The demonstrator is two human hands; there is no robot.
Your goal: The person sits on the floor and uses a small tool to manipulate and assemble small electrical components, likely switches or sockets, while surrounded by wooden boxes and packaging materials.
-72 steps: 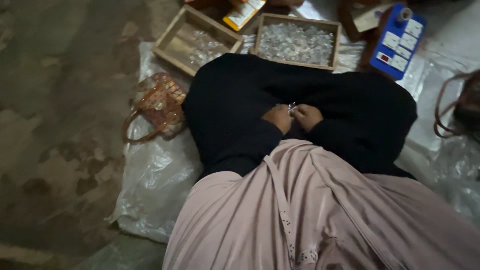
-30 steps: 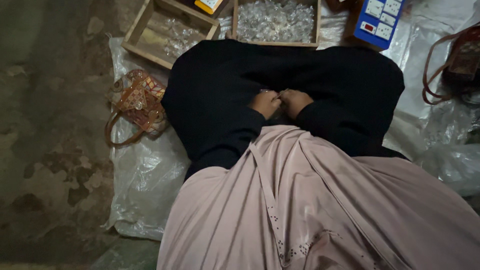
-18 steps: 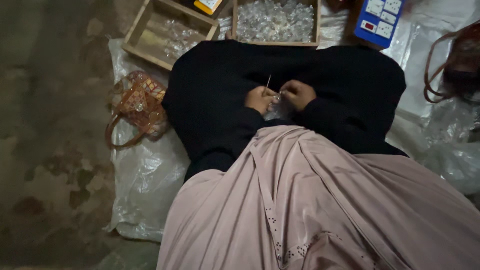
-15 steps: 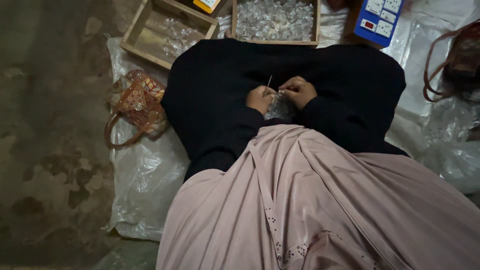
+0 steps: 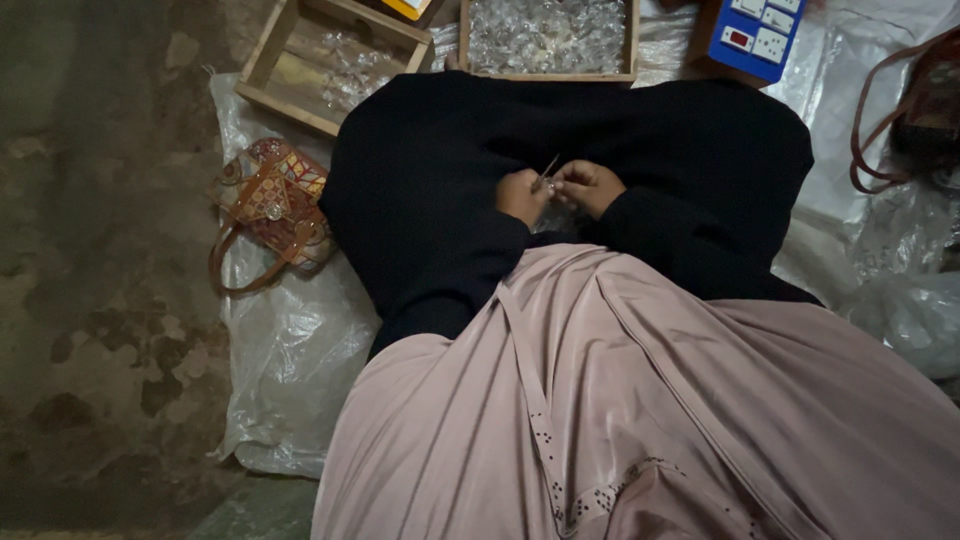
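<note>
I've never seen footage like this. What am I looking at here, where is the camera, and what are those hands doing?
There is no machine here. The camera sits on a person's head and looks down at their lap, covered in black cloth and a pink garment. The left hand and right hand meet in the middle, pinching a thin pin-like tool and something tiny, too small to make out. The person sits on a clear plastic sheet spread on the floor. Ahead stand two wooden trays of small clear pieces, a blue power strip to the right, and a patterned handbag to the left.
</note>
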